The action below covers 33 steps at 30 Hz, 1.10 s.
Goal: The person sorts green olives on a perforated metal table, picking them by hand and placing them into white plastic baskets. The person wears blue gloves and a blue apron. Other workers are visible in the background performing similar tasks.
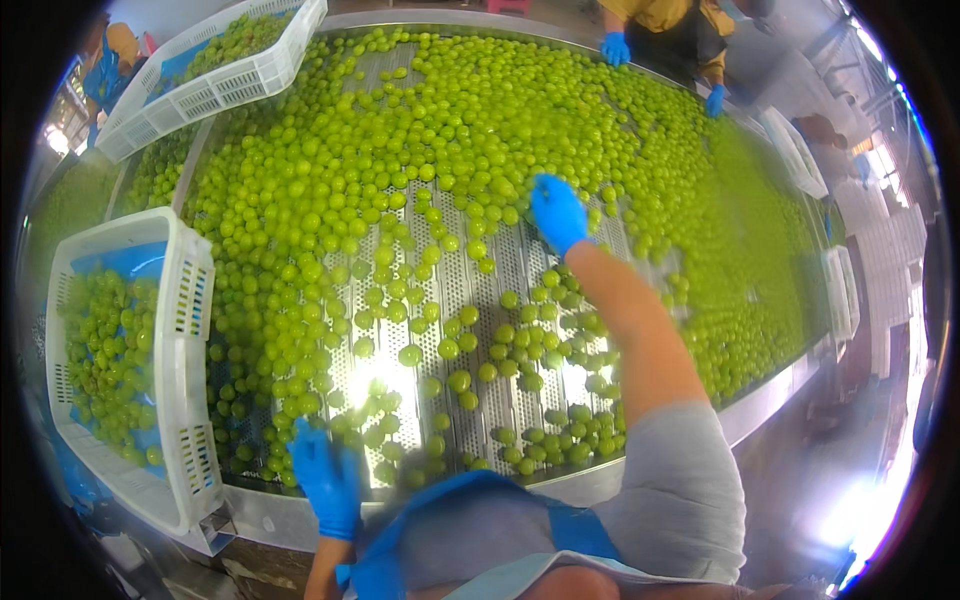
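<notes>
Small round green fruits (525,112) cover much of a perforated metal sorting bed (480,300) in front of me. My right hand (559,214), in a blue glove, reaches to the middle of the bed at the edge of the dense fruit. Its fingers are curled, and whatever may be inside them is hidden. Over the near rim of the bed is my left hand (326,472), also blue-gloved. Its fingers are extended and somewhat apart beside the nearest fruits, with nothing seen in them.
At my left a white plastic crate (169,300) holds duller fruits on blue lining. Another white crate (217,94) rests farther back. Across the bed, a co-worker's blue-gloved hands (616,49) are at the far rim. More white crates (793,152) line the right side.
</notes>
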Available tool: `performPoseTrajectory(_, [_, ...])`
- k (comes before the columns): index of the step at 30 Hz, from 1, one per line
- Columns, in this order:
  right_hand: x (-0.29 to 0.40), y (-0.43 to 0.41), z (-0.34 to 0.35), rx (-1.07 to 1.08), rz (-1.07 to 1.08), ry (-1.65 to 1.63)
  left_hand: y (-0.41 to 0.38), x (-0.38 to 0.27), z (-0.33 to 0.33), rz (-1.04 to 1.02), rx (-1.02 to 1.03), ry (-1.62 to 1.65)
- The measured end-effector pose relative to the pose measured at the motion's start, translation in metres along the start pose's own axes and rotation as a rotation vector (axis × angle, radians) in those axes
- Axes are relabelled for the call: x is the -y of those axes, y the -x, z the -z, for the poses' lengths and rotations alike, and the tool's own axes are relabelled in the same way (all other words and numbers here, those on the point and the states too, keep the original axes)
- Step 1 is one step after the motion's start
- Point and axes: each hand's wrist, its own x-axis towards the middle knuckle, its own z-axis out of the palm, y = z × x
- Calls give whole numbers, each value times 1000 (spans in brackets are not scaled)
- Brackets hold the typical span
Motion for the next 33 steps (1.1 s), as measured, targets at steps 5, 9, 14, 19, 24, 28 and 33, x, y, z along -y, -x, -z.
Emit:
performPoseTrajectory(5, [-25, -110, -26, -82, 75, 357, 7, 18, 7, 0, 19, 57])
performPoseTrajectory(9, [-13, -151, -55, -19, -31, 582, 15, 33, 9, 65, 50, 71])
performPoseTrajectory(14, [-61, -190, -100, 1, -49, 702, -5, 22, 32, 105, 71, 13])
performPoseTrajectory(19, [-73, -155, -93, -58, 40, 531, -2, 23, 43, 174, 76, -43])
performPoseTrajectory(24, [-25, -33, -77, 269, -101, -666, -13, 26, 49, 100, 4, -25])
performPoseTrajectory(28, [93, 151, -77, 538, -173, -1107, -12, 42, 37, 31, -74, 67])
performPoseTrajectory(33, [172, 257, -73, 515, -236, -1386, -21, 34, 50, 25, -90, 209])
